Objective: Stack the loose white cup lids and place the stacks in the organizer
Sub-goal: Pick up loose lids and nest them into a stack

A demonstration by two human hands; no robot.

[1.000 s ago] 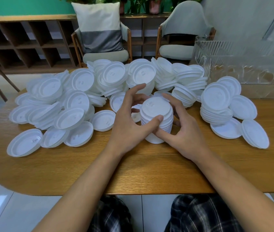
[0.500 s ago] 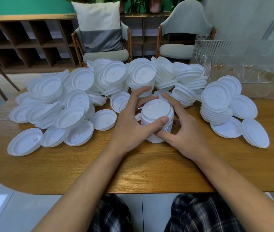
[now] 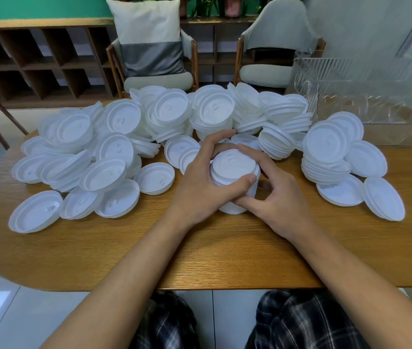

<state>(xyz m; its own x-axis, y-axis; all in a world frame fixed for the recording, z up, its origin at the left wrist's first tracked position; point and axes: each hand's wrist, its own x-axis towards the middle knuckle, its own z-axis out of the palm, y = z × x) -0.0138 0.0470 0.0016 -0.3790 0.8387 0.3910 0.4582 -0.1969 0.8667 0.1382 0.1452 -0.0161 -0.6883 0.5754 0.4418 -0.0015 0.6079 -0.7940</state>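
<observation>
Left hand (image 3: 200, 192) and right hand (image 3: 280, 200) clasp the lid stack (image 3: 232, 165) tighter now, fingers curled round it. It is likely ready for the far-right organizer (image 3: 338, 79).

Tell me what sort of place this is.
Likely a café or lounge seating area, though that's a guess: padded armchairs at a wooden table, open cubby shelving along a green wall, and heaps of disposable cup lids.

Two hands (image 3: 200, 190) (image 3: 279, 201), two chairs (image 3: 158, 80) (image 3: 266, 75), one organizer (image 3: 366, 79)
</observation>
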